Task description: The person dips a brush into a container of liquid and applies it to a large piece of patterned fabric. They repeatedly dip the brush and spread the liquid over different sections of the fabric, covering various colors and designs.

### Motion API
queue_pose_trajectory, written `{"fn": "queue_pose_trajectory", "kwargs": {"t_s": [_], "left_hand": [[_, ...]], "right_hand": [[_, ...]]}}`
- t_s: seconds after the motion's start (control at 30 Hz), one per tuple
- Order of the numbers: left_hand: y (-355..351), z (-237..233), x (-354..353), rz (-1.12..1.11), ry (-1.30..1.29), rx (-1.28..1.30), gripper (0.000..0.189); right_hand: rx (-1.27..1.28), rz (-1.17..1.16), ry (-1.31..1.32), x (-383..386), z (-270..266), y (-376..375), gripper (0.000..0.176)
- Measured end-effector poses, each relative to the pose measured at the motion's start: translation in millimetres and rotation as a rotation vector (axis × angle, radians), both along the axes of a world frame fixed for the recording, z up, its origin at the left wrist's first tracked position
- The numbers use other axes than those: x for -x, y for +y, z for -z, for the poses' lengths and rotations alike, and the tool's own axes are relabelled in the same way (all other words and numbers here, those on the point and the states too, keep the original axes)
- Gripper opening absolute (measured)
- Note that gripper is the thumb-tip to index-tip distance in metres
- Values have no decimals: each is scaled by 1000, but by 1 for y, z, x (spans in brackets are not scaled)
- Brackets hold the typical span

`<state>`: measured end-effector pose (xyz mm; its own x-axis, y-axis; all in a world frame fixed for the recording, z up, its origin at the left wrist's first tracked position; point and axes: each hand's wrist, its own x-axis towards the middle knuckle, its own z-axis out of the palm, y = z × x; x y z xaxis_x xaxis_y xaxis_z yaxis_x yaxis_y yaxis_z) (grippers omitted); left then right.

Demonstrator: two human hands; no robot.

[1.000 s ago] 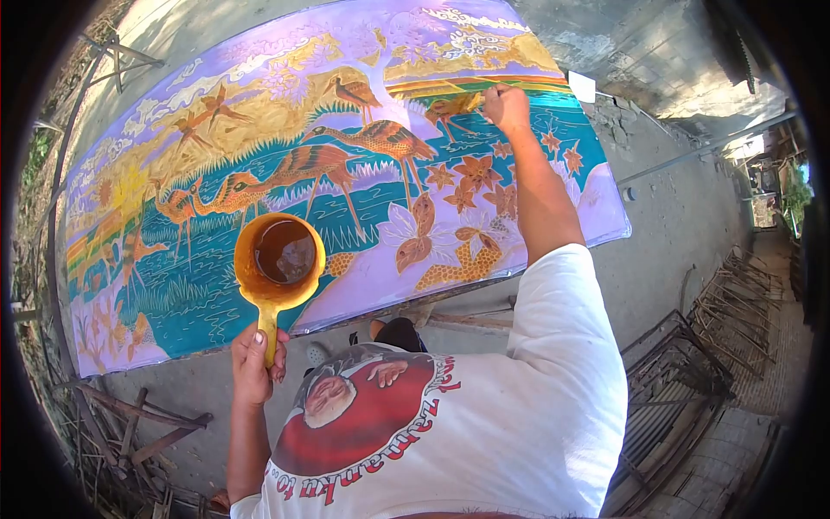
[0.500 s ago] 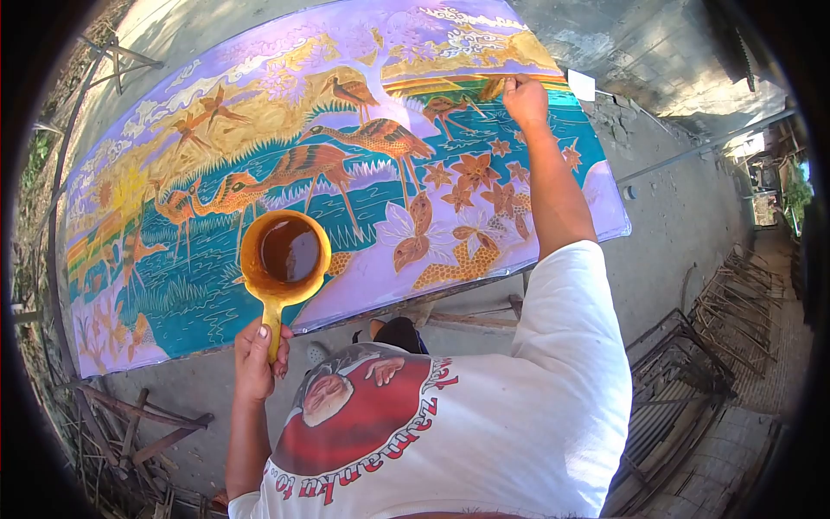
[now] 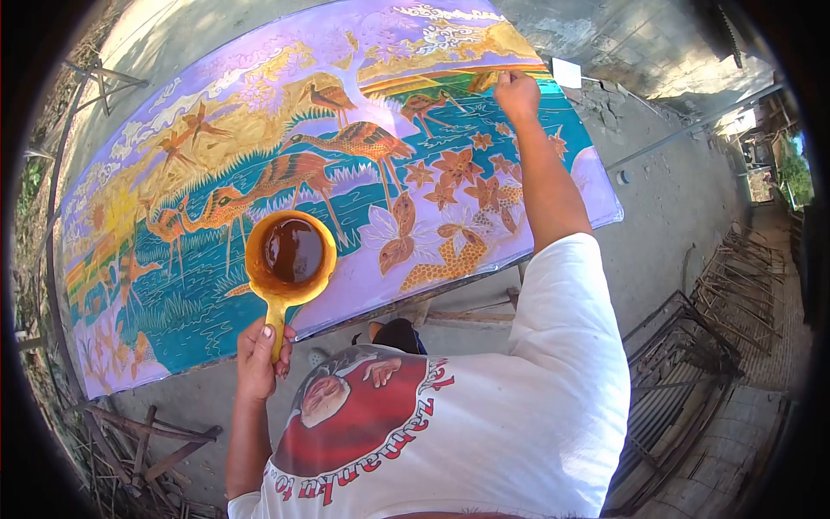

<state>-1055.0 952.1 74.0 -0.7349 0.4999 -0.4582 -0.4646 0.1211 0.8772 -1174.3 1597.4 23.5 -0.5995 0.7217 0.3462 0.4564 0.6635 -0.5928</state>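
A yellow dipper (image 3: 275, 298) with dark reddish-brown liquid inside is in my left hand (image 3: 259, 359), whose fingers wrap round its handle. It hangs over the lower edge of a wide painted cloth (image 3: 346, 298) showing orange birds, flowers and teal water. My right hand (image 3: 517, 95) is at the cloth's upper right, pinched round a small yellowish-brown brush (image 3: 484, 82). The brush head lies at the striped band above the teal water; its handle is mostly hidden by my fingers.
Wooden supports (image 3: 467, 317) show beneath the cloth's near edge. A white square (image 3: 566, 73) lies by its upper right corner. Dark metal frames (image 3: 683, 346) stand at the right, and crossed wooden pieces (image 3: 151, 441) at the lower left.
My right hand has shifted slightly left and down along the striped band, with the brush. The view has turned a little, so the cloth appears farther left. The left hand still holds the dipper.
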Motion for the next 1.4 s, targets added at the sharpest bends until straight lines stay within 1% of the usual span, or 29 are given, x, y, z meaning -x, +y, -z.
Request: {"fn": "queue_pose_trajectory", "kwargs": {"t_s": [0.03, 0.07, 0.13, 0.17, 0.23, 0.27, 0.33, 0.37, 0.43, 0.47, 0.5, 0.53, 0.57, 0.63, 0.67, 0.73, 0.77, 0.8, 0.87, 0.9, 0.97, 1.0, 1.07, 1.1, 1.17, 1.2, 1.27, 1.33, 1.4], "left_hand": [[1, 1, 0, 0, -3, 6, 54], [3, 0, 1, 3, -2, 7, 54], [7, 0, 2, -2, -15, 12, 55], [8, 0, 2, -1, -15, 13, 55], [10, 1, 4, 9, -9, 9, 55], [11, 0, 4, 10, -11, 9, 55], [17, -1, 6, 19, 1, 15, 55], [20, 0, 8, 24, 2, 13, 55], [24, 1, 10, 41, -8, 16, 55], [27, 2, 12, 43, -5, 16, 55], [31, 3, 14, 57, 8, 31, 56], [34, 3, 15, 69, 20, 46, 57], [37, 3, 17, 67, 22, 46, 57], [44, 4, 22, 89, 13, 34, 56], [49, 3, 24, 87, 12, 37, 56], [60, -1, 30, 108, -20, 11, 49], [66, 0, 34, 98, -22, 18, 49], [72, 3, 39, 127, -26, 13, 48], [84, 5, 47, 162, -14, 25, 46], [92, 5, 51, 174, 2, 45, 45], [107, 4, 59, 197, 18, 41, 46], [113, 5, 63, 191, 12, 51, 46], [129, 7, 70, 242, 47, 45, 47], [136, 8, 73, 255, 45, 44, 47], [148, 10, 76, 254, 42, 42, 48], [154, 11, 77, 253, 40, 41, 48], [165, 10, 79, 263, 36, 42, 48], [175, 10, 82, 258, 37, 47, 48], [182, 13, 85, 267, 15, 25, 48]], "right_hand": [[151, -50, 111, 8, 12, 3, 30], [152, -47, 112, 7, 19, 12, 30], [454, -67, -36, -2, 4, -3, 30], [456, -66, -36, -3, 7, 6, 30], [114, -19, -100, -3, 13, 29, 31], [115, -18, -102, -5, 13, 30, 31], [-97, 43, -46, -12, -14, 10, 32], [-99, 47, -45, -11, -14, 7, 32], [472, -76, 38, -7, -4, 11, 33], [473, -75, 40, -8, 3, 22, 33], [262, -52, -4, -8, 17, 46, 31], [51, -30, -49, -9, 15, 51, 30], [51, -33, -48, -13, 13, 56, 30], [-256, 83, -72, -31, -24, 42, 30], [-253, 81, -72, -33, -33, 41, 30], [404, -39, 274, -34, -53, 30, 29], [545, -122, 385, -38, -67, 15, 29], [558, -133, 378, -43, -82, 0, 29], [881, -520, 430, -50, -102, -32, 25], [916, -533, 413, -56, -111, -57, 25], [790, -883, 160, -67, -133, -106, 24], [803, -887, 158, -73, -142, -129, 24], [447, -1074, -284, -79, -155, -171, 20], [450, -1062, -282, -76, -150, -181, 20], [-59, -1213, -269, -74, -130, -195, 19], [-57, -1201, -271, -75, -122, -197, 19], [-50, -1111, -394, -75, -108, -195, 19], [-99, -1135, -338, -78, -100, -183, 18], [341, -1022, -117, -84, -93, -169, 21]]}}
